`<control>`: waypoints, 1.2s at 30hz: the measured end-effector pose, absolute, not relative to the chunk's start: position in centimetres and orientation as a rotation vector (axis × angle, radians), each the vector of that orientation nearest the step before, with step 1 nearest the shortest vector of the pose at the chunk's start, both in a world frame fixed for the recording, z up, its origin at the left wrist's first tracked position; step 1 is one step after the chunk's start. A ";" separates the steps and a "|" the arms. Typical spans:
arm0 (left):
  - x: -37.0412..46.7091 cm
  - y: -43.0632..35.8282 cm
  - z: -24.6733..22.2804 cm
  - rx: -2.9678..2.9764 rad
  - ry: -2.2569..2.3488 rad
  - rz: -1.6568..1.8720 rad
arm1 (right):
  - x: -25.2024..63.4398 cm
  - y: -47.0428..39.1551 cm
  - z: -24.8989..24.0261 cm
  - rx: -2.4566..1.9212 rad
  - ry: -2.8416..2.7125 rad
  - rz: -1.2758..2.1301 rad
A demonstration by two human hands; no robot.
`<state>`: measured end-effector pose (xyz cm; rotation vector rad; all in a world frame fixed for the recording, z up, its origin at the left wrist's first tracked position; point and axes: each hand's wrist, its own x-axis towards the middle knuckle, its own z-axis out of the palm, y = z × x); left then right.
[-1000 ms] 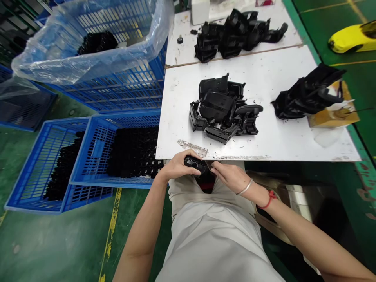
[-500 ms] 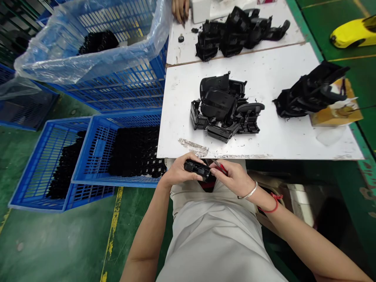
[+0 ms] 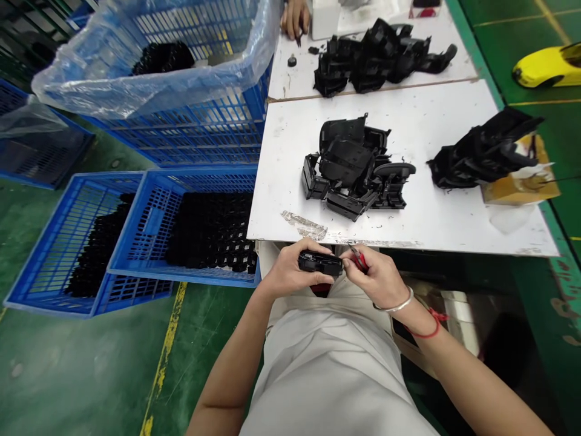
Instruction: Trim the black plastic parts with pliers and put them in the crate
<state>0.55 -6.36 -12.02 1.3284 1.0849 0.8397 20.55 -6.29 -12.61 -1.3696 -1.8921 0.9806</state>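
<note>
My left hand (image 3: 294, 269) is closed round a black plastic part (image 3: 320, 263), a flat blocky moulding held level just off the table's front edge. My right hand (image 3: 374, 275) grips a pair of red-handled pliers (image 3: 362, 260). Their dark metal tip points up and left, beside the part's right end. My right thumb and fingertips are close to that end; whether they touch it I cannot tell. On the table (image 3: 281, 181) beyond my hands lies a pile of similar black plastic parts (image 3: 349, 160).
More black parts (image 3: 376, 57) lie at the far end, near another person's hand (image 3: 295, 18). A black assembly (image 3: 481, 151) leans on a yellow box (image 3: 521, 184) at right. To the left stand a plastic-lined blue crate (image 3: 190, 130) and a lower blue crate (image 3: 136, 242) of black parts.
The view has shifted a little. Both hands have moved slightly right with the part and the pliers, and the pliers' tip now shows a little farther from the part.
</note>
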 end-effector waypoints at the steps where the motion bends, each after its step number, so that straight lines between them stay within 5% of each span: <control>1: 0.5 -6.5 -12.2 1.293 1.058 0.866 | 20.5 -6.4 -12.4 -1.368 -1.869 1.007; 20: 3.1 -7.4 -16.9 0.624 0.727 0.938 | 20.4 -7.6 -9.0 -1.182 -1.786 1.400; 36: -1.7 -3.0 -15.0 1.309 0.917 0.792 | 21.9 -6.4 -14.8 -1.327 -2.499 0.484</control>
